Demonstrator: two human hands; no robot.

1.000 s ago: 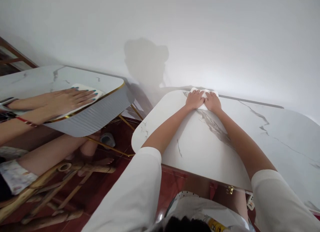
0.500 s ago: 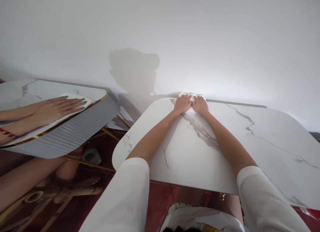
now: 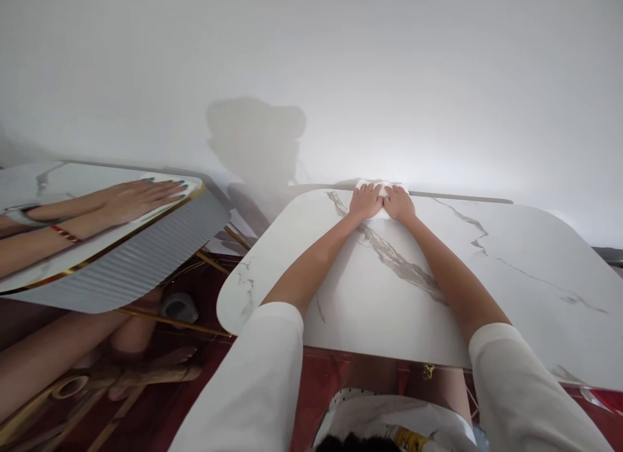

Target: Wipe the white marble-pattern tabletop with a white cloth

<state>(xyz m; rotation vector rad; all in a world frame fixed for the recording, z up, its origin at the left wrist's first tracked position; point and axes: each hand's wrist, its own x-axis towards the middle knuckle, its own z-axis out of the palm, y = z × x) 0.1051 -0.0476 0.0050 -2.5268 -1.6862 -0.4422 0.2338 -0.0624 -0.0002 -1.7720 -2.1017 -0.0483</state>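
Note:
A white cloth [image 3: 383, 209] lies at the far edge of the marble-patterned table [image 3: 374, 322]. My left hand [image 3: 366, 202] is flat on its left part, fingers spread. Beside it, my right hand [image 3: 400, 203] presses on the right part in the same way. The two thumbs meet or nearly meet over the cloth. Both of my arms are stretched forward across the tabletop, and what lies under my palms is hidden.
Close behind the table rises a white wall [image 3: 389, 69]. To the left, another person's hands [image 3: 141, 199] rest on a white cloth [image 3: 168, 209] on a second marble-patterned table [image 3: 87, 173] with a gold edge. Below stands a wooden stool [image 3: 126, 377].
My hands and the cloth have shifted slightly to the right along the far edge. The other person's hands have moved further right and away on their table.

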